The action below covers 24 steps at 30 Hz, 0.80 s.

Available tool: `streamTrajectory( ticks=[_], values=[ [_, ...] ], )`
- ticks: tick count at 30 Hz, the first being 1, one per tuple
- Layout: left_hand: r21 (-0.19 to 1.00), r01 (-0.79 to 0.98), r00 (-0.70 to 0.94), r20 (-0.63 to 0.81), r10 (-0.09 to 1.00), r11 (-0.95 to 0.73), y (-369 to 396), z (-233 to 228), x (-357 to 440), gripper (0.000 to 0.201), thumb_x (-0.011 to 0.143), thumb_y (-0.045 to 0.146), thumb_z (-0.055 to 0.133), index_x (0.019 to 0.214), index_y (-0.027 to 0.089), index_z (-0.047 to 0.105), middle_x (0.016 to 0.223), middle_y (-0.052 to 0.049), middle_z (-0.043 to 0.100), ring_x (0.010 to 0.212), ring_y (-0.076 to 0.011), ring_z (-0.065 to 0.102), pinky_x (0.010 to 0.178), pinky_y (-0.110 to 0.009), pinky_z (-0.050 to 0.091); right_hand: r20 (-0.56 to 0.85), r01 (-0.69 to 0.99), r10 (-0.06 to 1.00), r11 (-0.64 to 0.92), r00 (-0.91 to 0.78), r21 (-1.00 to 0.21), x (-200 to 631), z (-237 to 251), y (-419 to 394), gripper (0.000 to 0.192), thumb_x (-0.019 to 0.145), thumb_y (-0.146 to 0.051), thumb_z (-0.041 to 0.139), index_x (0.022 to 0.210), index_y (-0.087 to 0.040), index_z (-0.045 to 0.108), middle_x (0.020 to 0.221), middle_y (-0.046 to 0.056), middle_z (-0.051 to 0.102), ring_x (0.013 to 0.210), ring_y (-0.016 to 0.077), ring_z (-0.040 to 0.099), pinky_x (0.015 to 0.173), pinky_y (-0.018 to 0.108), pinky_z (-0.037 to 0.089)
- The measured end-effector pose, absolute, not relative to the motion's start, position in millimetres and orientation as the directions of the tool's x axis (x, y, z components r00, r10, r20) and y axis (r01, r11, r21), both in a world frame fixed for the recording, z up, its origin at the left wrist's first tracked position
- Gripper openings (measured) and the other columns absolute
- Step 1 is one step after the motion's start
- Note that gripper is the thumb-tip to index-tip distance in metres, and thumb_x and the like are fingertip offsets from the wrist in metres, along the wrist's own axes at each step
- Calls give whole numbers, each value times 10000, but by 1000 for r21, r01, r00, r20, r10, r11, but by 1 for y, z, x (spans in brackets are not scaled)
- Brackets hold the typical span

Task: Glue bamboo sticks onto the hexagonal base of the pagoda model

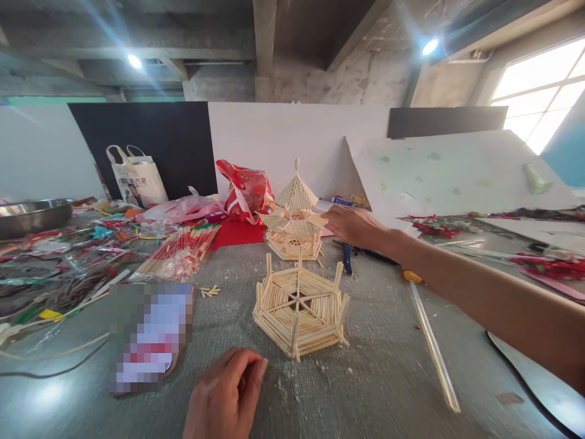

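Observation:
A pagoda model (pixel 296 235) of thin wooden sticks, with a pointed roof and wide eaves, stands upright on the grey table. My right hand (pixel 351 224) reaches far forward, its curled fingers at the right edge of the pagoda's eaves. The fingertips are partly hidden. Nearer to me lies a separate hexagonal stick frame (pixel 315 305), with short posts rising at its corners and spokes meeting around a small central opening. Just in front of it, at the lower left, my left hand (pixel 228 390) rests closed, thumb and forefinger together, with nothing showing between them.
A phone-like object (pixel 155 341), partly blurred out, lies left of the frame, near short stick pieces (pixel 210 292). Bundled sticks (pixel 180 250), a red bag (pixel 244 192) and a metal bowl (pixel 34 216) stand farther left. Blue-handled pliers (pixel 348 259) and a glue stick (pixel 436 350) lie right.

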<state>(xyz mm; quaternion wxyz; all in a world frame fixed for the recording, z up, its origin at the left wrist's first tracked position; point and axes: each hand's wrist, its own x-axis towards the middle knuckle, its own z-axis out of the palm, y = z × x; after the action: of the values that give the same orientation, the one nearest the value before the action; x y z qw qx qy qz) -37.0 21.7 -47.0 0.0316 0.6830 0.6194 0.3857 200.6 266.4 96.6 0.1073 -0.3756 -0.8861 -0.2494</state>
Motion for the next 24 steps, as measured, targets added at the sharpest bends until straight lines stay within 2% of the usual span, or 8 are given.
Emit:
streamTrajectory(
  ticks=[3,7,17,21,24],
  values=[
    [496,839,-37,463,886,-224,21,-47,-38,222,851,334,425,722,215,562,634,35,608,549,-71,560,544,-142,406,432,719,575,584,-695,377,214,99,256,295,879,-241,339,1069,-151,547,1020,94,568,877,199,525,705,290,361],
    [480,854,-44,454,890,-202,20,-47,-38,230,852,344,415,729,213,559,643,31,611,563,-81,564,538,-154,400,409,719,592,585,-694,374,232,95,235,284,874,-243,348,1024,-147,568,955,90,586,858,196,534,672,278,370],
    [472,872,-73,389,918,-130,13,-38,-33,262,846,354,394,738,211,585,681,29,621,613,-98,565,587,-198,394,250,710,665,675,-704,201,278,55,182,263,856,-249,366,886,-194,622,866,44,616,777,160,564,666,267,402],
    [546,828,-100,369,924,-129,15,-37,-33,269,840,362,399,728,209,589,671,31,612,606,-94,551,588,-201,394,214,723,692,676,-689,144,289,48,177,265,845,-260,372,893,-191,623,873,47,623,773,163,575,677,278,411],
    [699,699,-159,356,921,-149,12,-28,-33,263,813,408,439,745,214,604,637,29,599,577,-96,535,562,-205,407,235,744,711,660,-663,103,291,48,169,268,840,-280,376,885,-187,624,860,56,623,768,172,582,685,295,425]
  ],
)
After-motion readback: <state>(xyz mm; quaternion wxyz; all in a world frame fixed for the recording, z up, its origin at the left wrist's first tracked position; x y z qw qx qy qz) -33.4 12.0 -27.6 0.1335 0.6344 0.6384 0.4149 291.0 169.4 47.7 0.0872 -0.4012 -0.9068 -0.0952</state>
